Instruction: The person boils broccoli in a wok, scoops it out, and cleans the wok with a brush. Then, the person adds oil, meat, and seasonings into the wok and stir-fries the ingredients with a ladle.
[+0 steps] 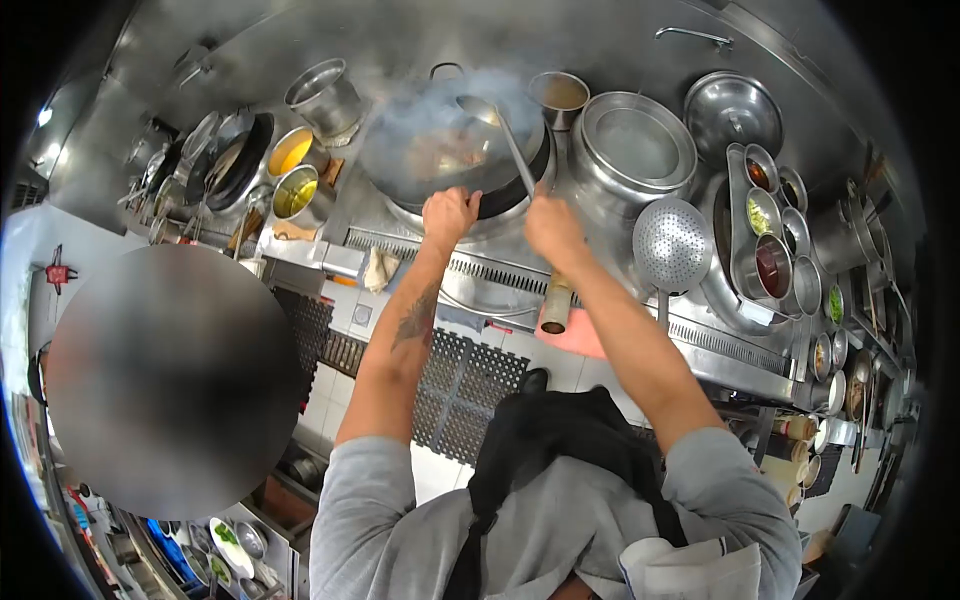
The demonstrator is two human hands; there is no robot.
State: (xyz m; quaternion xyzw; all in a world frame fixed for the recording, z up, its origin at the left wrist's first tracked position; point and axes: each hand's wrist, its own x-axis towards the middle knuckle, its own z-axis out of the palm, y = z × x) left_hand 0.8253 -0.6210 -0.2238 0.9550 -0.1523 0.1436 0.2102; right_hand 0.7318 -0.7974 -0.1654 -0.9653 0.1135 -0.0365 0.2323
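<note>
Over the stove, right at the near edge of the wok (500,200), my left hand (452,215) is clenched on the rim side, fingers curled tight; exactly what part they wrap, I cannot tell. And look at my right hand (555,228), fist wrapped firmly around the long ladle (516,155), its wooden end poking out below toward me! Up top, the ladle's bowl sits above the far half of the wok, and smoke (405,125) pours across, blurring the reddish-brown food (450,152) inside. Just beyond the wok to the right stands a small pot (562,120) of brown liquid, then a wide steel pot (598,185), with a perforated strainer (672,240) nearer me. Out left, a pot (318,160) of bright yellow liquid!
</note>
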